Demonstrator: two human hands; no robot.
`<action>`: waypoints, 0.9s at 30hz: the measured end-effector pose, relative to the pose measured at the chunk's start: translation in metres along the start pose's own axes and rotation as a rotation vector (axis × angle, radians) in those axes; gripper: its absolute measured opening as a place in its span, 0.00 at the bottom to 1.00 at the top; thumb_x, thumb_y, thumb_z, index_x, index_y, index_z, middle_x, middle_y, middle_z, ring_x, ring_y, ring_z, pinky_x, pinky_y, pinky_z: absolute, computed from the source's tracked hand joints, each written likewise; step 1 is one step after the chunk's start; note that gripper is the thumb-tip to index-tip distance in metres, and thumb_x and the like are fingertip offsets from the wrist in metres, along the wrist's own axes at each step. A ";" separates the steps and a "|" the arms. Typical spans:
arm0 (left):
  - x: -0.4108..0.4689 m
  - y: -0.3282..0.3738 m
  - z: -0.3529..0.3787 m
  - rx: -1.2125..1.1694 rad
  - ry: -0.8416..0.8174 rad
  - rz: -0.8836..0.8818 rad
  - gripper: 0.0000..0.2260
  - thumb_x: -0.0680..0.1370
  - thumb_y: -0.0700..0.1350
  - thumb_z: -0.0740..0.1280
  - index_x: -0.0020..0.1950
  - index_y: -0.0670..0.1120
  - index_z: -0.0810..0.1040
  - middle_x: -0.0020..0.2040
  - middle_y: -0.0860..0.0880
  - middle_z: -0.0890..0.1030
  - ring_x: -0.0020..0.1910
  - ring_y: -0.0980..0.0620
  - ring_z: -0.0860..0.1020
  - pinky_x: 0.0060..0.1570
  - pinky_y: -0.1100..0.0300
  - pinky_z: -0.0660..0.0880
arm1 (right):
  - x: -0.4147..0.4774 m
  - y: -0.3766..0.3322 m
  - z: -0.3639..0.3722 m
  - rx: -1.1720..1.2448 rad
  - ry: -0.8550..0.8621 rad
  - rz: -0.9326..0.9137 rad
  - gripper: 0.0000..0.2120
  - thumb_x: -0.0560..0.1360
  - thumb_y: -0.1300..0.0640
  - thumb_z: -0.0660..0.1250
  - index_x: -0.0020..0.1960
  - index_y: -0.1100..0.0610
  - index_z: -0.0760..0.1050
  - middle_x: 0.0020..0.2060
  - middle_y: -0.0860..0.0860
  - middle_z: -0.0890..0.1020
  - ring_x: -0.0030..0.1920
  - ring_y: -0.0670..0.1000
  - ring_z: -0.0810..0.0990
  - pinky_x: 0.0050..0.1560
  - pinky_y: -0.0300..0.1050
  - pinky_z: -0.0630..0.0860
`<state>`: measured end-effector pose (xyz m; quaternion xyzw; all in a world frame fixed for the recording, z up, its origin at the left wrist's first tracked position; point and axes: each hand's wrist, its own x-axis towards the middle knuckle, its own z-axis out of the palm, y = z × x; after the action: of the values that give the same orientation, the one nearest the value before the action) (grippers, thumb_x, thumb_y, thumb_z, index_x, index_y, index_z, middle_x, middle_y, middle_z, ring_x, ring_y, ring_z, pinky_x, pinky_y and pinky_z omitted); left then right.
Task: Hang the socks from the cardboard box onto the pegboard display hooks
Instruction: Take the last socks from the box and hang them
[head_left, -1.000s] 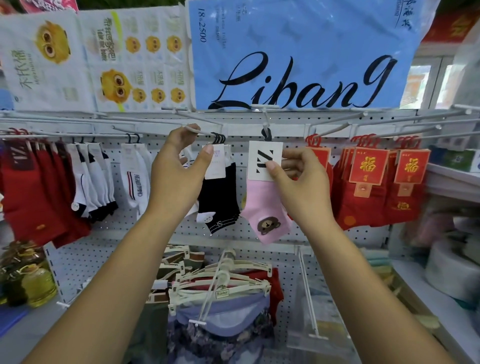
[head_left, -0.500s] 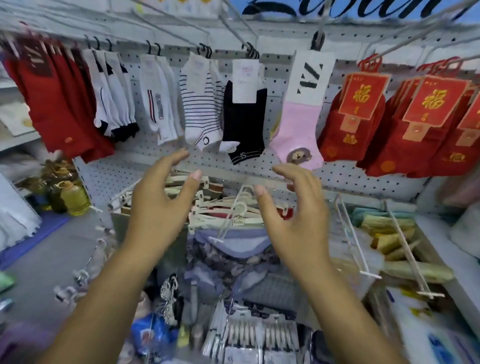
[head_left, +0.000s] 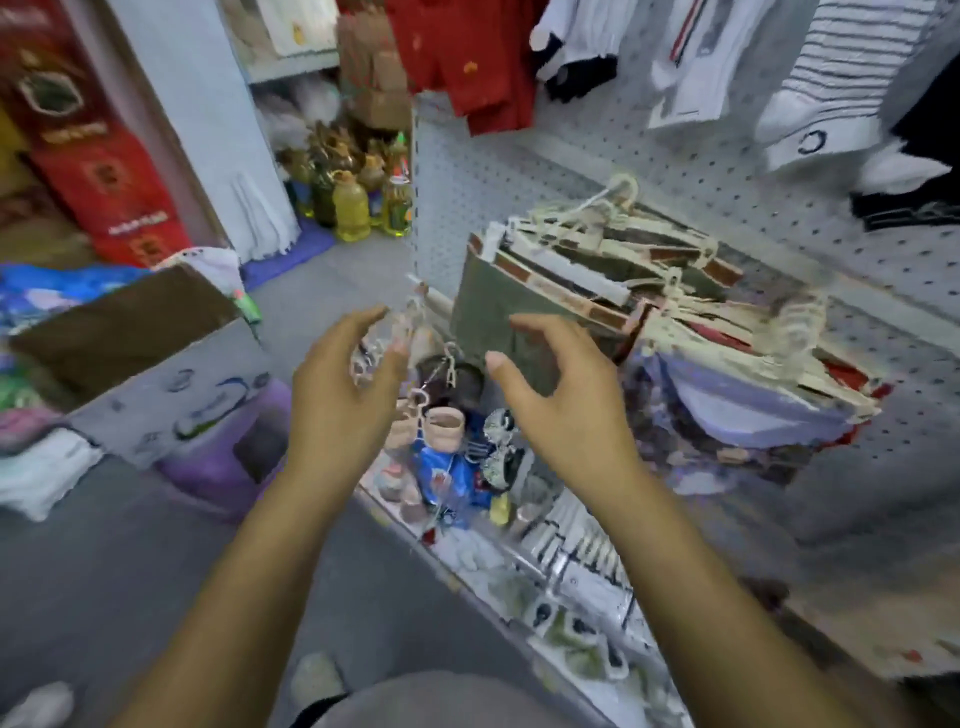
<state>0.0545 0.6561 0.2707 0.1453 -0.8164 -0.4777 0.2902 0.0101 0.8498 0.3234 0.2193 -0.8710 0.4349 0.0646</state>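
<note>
Hanging limp against the perforated grey pegboard (head_left: 675, 171) were striped socks (head_left: 831, 78); left hand (head_left: 337, 410) and right hand (head_left: 563, 410) hovered, each grip spread apart, holding nothing.

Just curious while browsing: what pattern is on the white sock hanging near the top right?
Thin dark stripes on the white sock, clearest in the head view.

At 11 o'clock, yellow oil bottles (head_left: 351, 210) stand clustered on the grey floor (head_left: 104, 571), just beside a purple mat (head_left: 306, 244). A tall red sack (head_left: 98, 171) stands at 10 o'clock. At 2 o'clock, garments on white hangers (head_left: 675, 332) hang in a tight stack, olive in front, lilac lower. A purple stool (head_left: 228, 457) sits at 8 o'clock. Small blue clothing (head_left: 447, 473) hangs near centre, blurred.
</note>
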 end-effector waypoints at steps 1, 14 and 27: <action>0.004 -0.021 -0.020 0.024 0.019 -0.041 0.15 0.81 0.49 0.69 0.68 0.52 0.78 0.63 0.58 0.78 0.62 0.65 0.73 0.61 0.71 0.67 | 0.007 -0.003 0.025 0.010 -0.026 0.014 0.16 0.78 0.52 0.71 0.64 0.54 0.77 0.59 0.48 0.79 0.62 0.48 0.76 0.62 0.44 0.72; 0.038 -0.231 -0.224 0.383 0.094 -0.502 0.17 0.81 0.46 0.70 0.68 0.43 0.78 0.66 0.44 0.80 0.65 0.45 0.77 0.60 0.62 0.67 | 0.075 -0.038 0.304 0.098 -0.457 0.171 0.14 0.75 0.57 0.73 0.60 0.56 0.79 0.56 0.50 0.81 0.56 0.50 0.79 0.55 0.41 0.72; 0.138 -0.345 -0.250 0.492 0.215 -0.797 0.21 0.81 0.49 0.69 0.71 0.43 0.75 0.71 0.44 0.75 0.71 0.44 0.72 0.66 0.60 0.63 | 0.240 -0.049 0.477 0.128 -0.840 0.091 0.09 0.77 0.53 0.72 0.56 0.48 0.79 0.56 0.46 0.80 0.55 0.44 0.78 0.57 0.38 0.76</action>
<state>0.0846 0.2382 0.1123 0.5598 -0.7513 -0.3265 0.1246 -0.1461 0.3713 0.1396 0.3423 -0.8017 0.3632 -0.3289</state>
